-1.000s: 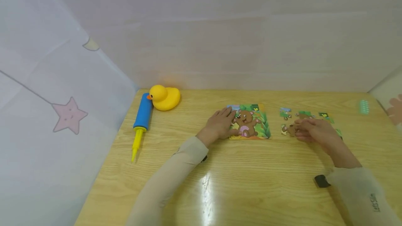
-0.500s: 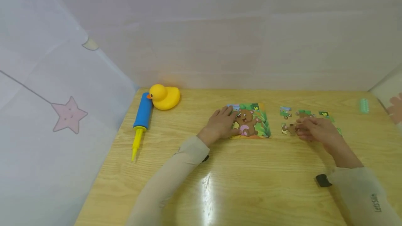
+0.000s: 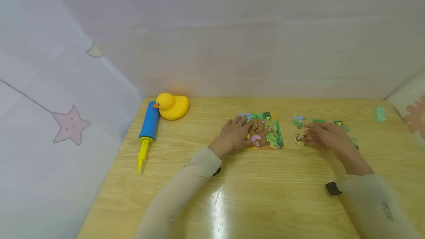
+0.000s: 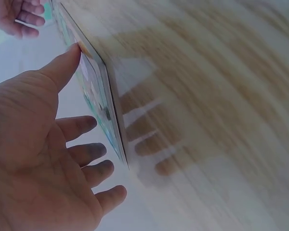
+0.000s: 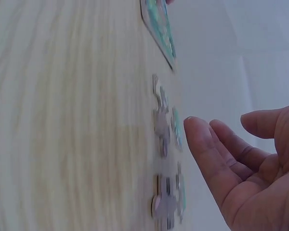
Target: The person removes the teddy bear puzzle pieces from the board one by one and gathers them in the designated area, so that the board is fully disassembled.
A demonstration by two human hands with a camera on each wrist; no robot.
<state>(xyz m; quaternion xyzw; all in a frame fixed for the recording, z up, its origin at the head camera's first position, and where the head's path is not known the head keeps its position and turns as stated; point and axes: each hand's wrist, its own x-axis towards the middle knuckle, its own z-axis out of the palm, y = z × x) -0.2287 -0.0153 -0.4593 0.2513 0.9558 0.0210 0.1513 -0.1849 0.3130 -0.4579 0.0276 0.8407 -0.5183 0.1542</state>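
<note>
A square bear puzzle board (image 3: 275, 135) lies flat on the wooden table. Over its left side is my left hand (image 3: 234, 134), fingers spread and fairly straight. In the left wrist view, the thumb tip meets the near edge of the board (image 4: 108, 96). My right hand (image 3: 330, 139) hovers over a group of loose jigsaw pieces (image 3: 298, 121) to the right. Its thumb and fingers stand apart with nothing between them. The right wrist view shows pieces (image 5: 162, 127) lying below the fingertips. The hand hides some pieces in the head view.
A yellow rubber duck (image 3: 173, 107) sits at the back left, beside a blue and yellow hand pump (image 3: 149, 124). A small pale green ridged item (image 3: 380, 114) lies at the back right. White sheeting (image 3: 206, 58) rises behind the table.
My right hand has shifted slightly away from the table's front, its fingertips now farther over the pieces. The left hand stays on the board. The head view has tilted a little.
</note>
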